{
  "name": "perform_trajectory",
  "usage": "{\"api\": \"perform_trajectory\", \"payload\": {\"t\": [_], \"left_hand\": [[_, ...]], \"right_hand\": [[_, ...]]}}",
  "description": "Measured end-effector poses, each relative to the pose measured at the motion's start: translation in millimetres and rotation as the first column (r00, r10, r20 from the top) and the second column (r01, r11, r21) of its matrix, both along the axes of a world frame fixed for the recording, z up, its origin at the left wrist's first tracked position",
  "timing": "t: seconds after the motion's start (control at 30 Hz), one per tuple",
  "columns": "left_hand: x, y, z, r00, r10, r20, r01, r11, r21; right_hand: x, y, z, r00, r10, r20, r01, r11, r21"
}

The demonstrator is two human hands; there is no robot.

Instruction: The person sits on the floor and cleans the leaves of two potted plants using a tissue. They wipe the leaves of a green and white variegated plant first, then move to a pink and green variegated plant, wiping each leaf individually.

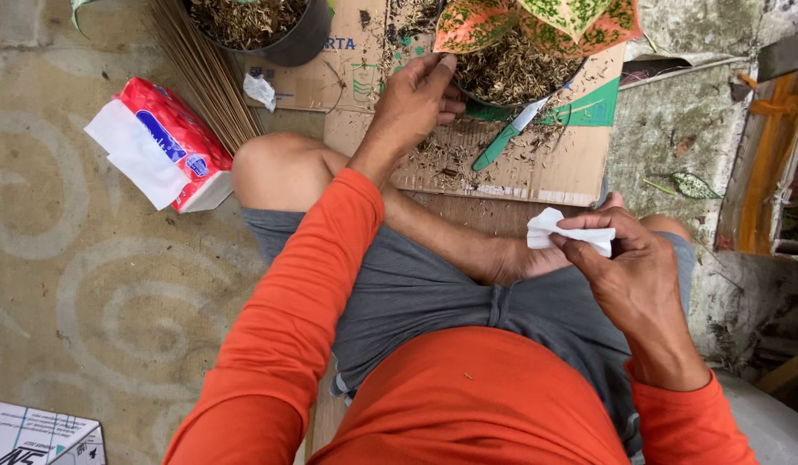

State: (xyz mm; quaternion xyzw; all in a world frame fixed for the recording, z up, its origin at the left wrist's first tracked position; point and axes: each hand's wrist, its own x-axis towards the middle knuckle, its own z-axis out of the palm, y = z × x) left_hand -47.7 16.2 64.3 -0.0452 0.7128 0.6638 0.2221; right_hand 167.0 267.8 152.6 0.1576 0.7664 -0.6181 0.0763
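Tissue (564, 229) pinched shut in right hand (633, 274); left hand (413, 102) curled on pot rim (464, 88), twelve o'clock; green-handled knife (506, 136) just beside, lying one-to-seven o'clock, nearer left hand

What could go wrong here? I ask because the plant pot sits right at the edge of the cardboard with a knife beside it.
The left hand grips the rim of the pot; tipping it could spill more dry potting mix onto the cardboard. The green-handled knife lies just under the pot, close to that hand, so a careless reach might meet the blade. The tissue in the right hand could tear.
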Motion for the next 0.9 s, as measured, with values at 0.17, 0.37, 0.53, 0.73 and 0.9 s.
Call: {"api": "perform_trajectory", "payload": {"t": [0.17, 0.37, 0.53, 0.73, 0.9], "left_hand": [[8, 7, -2, 0.998, -0.008, 0.059, -0.001, 0.99, 0.144], [26, 20, 1, 0.986, 0.033, 0.164, -0.07, 0.971, 0.23], [29, 20, 11, 0.993, 0.059, 0.103, -0.075, 0.985, 0.155], [-10, -14, 4, 0.996, -0.085, -0.017, 0.071, 0.906, -0.418], [-68, -48, -7, 0.709, -0.584, -0.397, 0.105, 0.643, -0.759]], "right_hand": [[-5, -4, 9, 1.0, -0.027, -0.009, 0.027, 0.998, 0.062], [-10, -9, 23, 0.998, -0.041, 0.053, 0.033, 0.988, 0.148], [-7, -7, 15, 0.986, -0.133, 0.104, 0.136, 0.991, -0.021], [10, 8, -5, 0.983, -0.16, 0.09, 0.161, 0.987, -0.008], [22, 18, -17, 1.0, 0.001, 0.031, -0.009, 0.962, 0.274]]}}
